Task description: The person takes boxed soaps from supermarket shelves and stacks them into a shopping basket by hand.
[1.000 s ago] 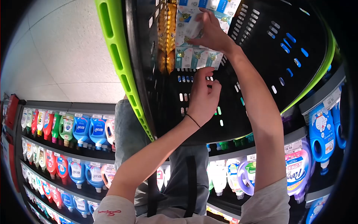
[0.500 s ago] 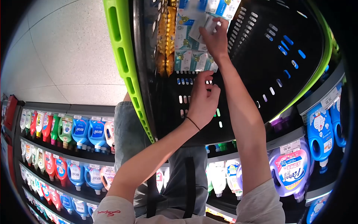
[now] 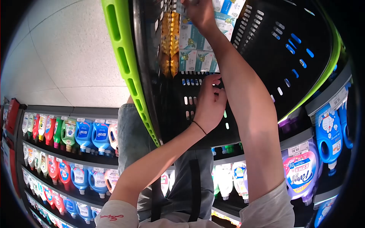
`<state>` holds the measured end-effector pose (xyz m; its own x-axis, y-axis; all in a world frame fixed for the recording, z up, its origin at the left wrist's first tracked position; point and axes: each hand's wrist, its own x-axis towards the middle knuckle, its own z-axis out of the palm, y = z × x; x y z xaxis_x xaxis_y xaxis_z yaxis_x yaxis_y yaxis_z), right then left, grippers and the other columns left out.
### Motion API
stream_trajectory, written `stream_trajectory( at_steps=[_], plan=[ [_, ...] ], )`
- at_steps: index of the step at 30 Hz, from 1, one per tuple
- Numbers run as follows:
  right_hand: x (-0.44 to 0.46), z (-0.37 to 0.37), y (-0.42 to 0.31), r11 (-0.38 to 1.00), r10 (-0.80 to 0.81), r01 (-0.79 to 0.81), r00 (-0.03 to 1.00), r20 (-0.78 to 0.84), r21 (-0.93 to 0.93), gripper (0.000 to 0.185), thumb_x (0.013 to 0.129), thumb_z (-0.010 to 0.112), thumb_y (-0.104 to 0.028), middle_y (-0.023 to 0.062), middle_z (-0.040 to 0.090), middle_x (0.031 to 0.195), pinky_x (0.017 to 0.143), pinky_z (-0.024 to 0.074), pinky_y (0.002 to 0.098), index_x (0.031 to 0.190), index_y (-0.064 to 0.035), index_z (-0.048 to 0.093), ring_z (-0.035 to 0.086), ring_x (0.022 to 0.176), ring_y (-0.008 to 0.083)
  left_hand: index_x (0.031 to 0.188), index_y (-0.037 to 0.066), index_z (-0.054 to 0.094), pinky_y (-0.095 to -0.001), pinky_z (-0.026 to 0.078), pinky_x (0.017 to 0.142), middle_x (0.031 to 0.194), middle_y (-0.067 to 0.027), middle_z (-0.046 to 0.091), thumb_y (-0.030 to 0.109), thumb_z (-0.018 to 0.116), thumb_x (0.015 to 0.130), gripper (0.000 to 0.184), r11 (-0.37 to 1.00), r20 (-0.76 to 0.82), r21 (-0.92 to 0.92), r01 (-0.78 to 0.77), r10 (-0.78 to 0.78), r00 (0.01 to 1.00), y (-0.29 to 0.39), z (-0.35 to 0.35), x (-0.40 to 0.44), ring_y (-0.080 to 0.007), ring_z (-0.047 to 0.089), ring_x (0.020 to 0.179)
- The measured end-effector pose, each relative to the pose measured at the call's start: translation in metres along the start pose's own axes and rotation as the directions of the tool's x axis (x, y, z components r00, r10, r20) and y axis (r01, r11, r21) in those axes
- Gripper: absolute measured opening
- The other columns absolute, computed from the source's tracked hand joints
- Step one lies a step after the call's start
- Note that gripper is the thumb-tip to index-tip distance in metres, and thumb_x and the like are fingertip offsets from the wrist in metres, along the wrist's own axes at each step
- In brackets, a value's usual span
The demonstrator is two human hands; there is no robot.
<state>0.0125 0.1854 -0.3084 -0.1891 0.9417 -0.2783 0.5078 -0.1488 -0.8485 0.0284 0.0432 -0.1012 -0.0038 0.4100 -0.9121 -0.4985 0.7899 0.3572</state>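
My right hand is at the top edge of the view, over the rows of small white, green and blue boxes inside a black basket. Its fingers are partly cut off by the frame and closed on a pale small box. My left hand hovers over the slotted basket, just below the lowest row of boxes, with its fingers loosely curled, apart and empty. Yellow packs stand along the left side of the boxes.
The basket has a bright green rim. Shelves of detergent bottles are at the left, and more bottles, a purple one and a blue one, at the right. Pale floor shows at the upper left.
My right hand has moved up and left across the boxes, carrying the small box it had picked up. My left hand has stayed nearly in place.
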Motion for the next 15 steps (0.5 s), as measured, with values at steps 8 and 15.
stream_trajectory(
  at_steps=[8, 15],
  plan=[
    [-0.001, 0.006, 0.0, 0.993, 0.049, -0.054, 0.998, -0.043, -0.107, 0.044, 0.077, 0.069, -0.009, 0.0178, 0.049, 0.093, 0.075, 0.0438, 0.042, 0.105, -0.0026, 0.036, 0.051, 0.087, 0.0304, 0.121, 0.0, 0.039, -0.0299, 0.05, 0.071, 0.112, -0.0161, 0.047, 0.0, 0.049, 0.085, 0.037, 1.0, 0.022, 0.015, -0.018, 0.017, 1.0, 0.0, -0.001, -0.001, -0.0188, 0.056, 0.081],
    [-0.021, -0.03, -0.017, 0.993, 0.119, -0.119, 0.993, -0.014, -0.003, 0.05, 0.077, 0.07, -0.009, 0.0166, 0.052, 0.1, 0.068, 0.0481, 0.0358, 0.109, -0.0036, 0.032, 0.058, 0.083, 0.0259, 0.12, 0.001, 0.041, -0.0296, 0.05, 0.073, 0.111, -0.0154, 0.049, 0.003, 0.05, 0.086, 0.035, 0.998, 0.011, 0.067, -0.005, 0.004, 1.0, 0.004, -0.007, 0.001, -0.0187, 0.057, 0.086]
  ],
)
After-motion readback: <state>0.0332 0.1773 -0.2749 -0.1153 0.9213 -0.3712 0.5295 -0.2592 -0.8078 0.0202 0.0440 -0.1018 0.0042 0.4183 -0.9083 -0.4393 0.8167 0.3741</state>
